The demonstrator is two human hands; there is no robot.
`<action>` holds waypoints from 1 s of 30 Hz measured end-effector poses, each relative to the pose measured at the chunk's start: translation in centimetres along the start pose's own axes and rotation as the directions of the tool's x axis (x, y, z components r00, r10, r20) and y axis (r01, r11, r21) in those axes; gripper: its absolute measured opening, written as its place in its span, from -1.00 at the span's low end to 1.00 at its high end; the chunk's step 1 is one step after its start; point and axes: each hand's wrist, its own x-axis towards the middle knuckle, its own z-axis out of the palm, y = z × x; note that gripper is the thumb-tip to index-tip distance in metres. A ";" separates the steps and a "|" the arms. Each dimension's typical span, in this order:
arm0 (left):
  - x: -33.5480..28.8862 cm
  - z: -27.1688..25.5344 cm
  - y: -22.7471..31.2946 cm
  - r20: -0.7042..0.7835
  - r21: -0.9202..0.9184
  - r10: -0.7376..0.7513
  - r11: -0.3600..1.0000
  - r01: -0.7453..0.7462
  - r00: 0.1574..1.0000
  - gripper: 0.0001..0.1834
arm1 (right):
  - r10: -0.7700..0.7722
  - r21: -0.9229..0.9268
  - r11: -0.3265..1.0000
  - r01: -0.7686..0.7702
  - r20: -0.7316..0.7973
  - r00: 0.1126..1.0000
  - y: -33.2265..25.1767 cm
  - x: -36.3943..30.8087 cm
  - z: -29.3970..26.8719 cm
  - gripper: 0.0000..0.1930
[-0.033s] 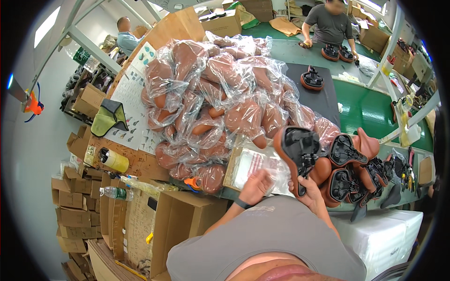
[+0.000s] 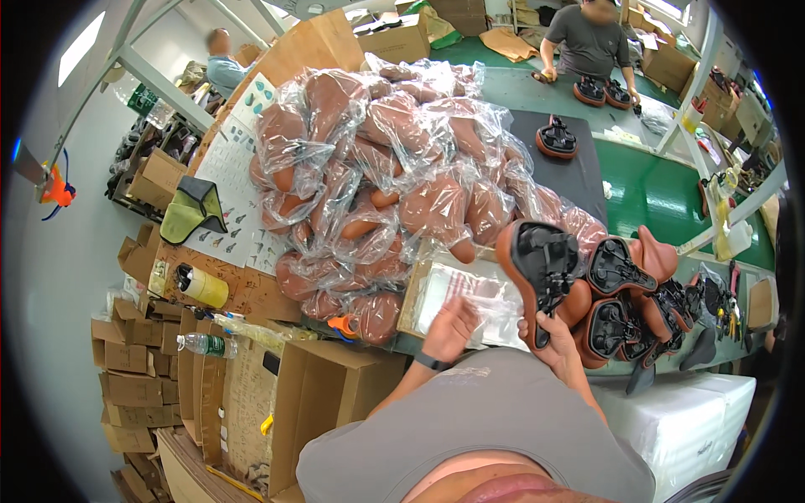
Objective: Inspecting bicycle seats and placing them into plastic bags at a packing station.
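On a packing bench heaped with bagged saddles (image 2: 377, 168), a brown saddle (image 2: 541, 268) was gripped by the right hand (image 2: 553, 339) at three o'clock of the left hand (image 2: 453, 323), now lowered, fingers spread, onto clear bags (image 2: 478, 293).

Two hands show at the lower middle: the left hand (image 2: 450, 325) and the right hand (image 2: 549, 339). One brown saddle (image 2: 537, 272) is held upside down. Beside it, one cluster of bare saddles (image 2: 625, 293) holds about five or six; overlap keeps the count loose. One heap of bagged saddles (image 2: 377, 180) has too many to count, well over twenty. One stack of clear bags (image 2: 470, 293) lies on the desk (image 2: 654, 197). One single saddle (image 2: 557, 138) sits on the dark mat, and two more saddles (image 2: 602, 90) are at the far end. Two other people are visible: one (image 2: 592, 38) at the far end, one (image 2: 222, 63) at the upper left. One tape roll (image 2: 201, 285) and one water bottle (image 2: 205, 344) lie at the left.
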 end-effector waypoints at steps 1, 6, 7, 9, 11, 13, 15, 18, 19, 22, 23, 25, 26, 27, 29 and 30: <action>-0.1 1.5 0.1 -0.126 -0.048 0.015 0.999 -0.021 0.992 -0.78 | -0.002 0.004 1.000 0.002 -0.033 0.999 0.1 -0.3 -0.9 -0.45; 2.1 -4.4 3.0 0.229 -0.056 -0.168 0.981 0.185 0.959 -0.93 | -0.042 -0.197 0.977 0.075 0.168 0.985 -1.6 -0.8 -1.1 -0.28; 0.8 2.8 3.1 -0.087 0.228 -0.062 0.970 0.081 0.994 -0.96 | -0.044 -0.266 0.961 0.074 0.116 0.992 -2.0 -1.8 -0.8 -0.29; 1.8 2.2 4.7 0.122 0.194 -0.090 0.979 0.065 0.988 -0.91 | 0.014 -0.306 0.951 0.052 0.209 0.978 -2.3 -2.1 0.5 -0.24; 2.7 5.3 3.6 0.174 0.393 -0.163 0.916 0.083 0.971 -0.93 | -0.075 -0.315 0.942 0.116 0.141 0.987 -2.6 -2.8 1.1 -0.10; 2.9 7.1 2.7 0.061 0.601 -0.152 0.794 0.086 0.986 -0.93 | -0.080 -0.299 0.946 0.127 0.163 0.983 -3.5 -2.7 0.1 -0.10; 4.9 4.3 2.3 -0.036 0.759 -0.367 0.595 0.264 0.930 -0.93 | -0.112 -0.339 0.926 0.166 0.174 0.978 -4.3 -2.4 -1.2 -0.12; 7.3 4.7 1.2 -0.010 0.553 0.090 0.830 -0.070 0.996 -0.89 | -0.181 -0.491 0.847 0.206 0.099 0.979 -4.6 -4.1 -1.0 -0.13; 8.8 4.2 2.3 -0.092 0.362 0.059 0.932 -0.022 0.994 -0.84 | -0.159 -0.494 0.849 0.186 0.097 0.982 -4.5 -4.5 -0.8 -0.16; 10.0 4.9 3.3 -0.161 0.069 -0.017 0.997 0.029 0.987 -0.73 | -0.110 -0.185 0.974 0.127 0.099 0.989 -2.8 -5.4 -0.4 -0.28; 9.9 5.4 2.2 -0.167 0.123 0.001 0.992 0.020 0.986 -0.73 | -0.128 -0.155 0.978 0.142 0.096 0.987 -2.5 -5.6 -1.5 -0.29; 9.2 6.5 -0.4 -0.174 0.412 0.142 0.909 -0.059 0.975 -0.70 | -0.170 -0.333 0.926 0.181 0.062 0.984 -3.7 -5.5 -3.6 -0.29; 8.5 7.1 -1.0 -0.176 0.407 0.147 0.911 -0.064 0.973 -0.70 | -0.213 -0.486 0.849 0.206 0.041 0.976 -4.4 -5.6 -4.3 -0.29; 8.0 7.9 -1.3 -0.081 0.539 0.135 0.840 -0.070 0.988 -0.71 | -0.220 -0.627 0.759 0.174 0.005 0.975 -5.2 -5.7 -4.9 -0.29; 8.2 9.6 -2.2 0.032 0.709 0.108 0.698 -0.099 0.994 -0.68 | -0.339 -0.866 0.454 0.212 0.052 0.939 -5.7 -5.9 -5.2 -0.29; 8.3 10.4 -3.4 0.028 0.701 0.111 0.706 -0.098 0.993 -0.68 | -0.422 -0.977 0.086 0.195 0.141 0.895 -5.7 -6.2 -5.2 -0.27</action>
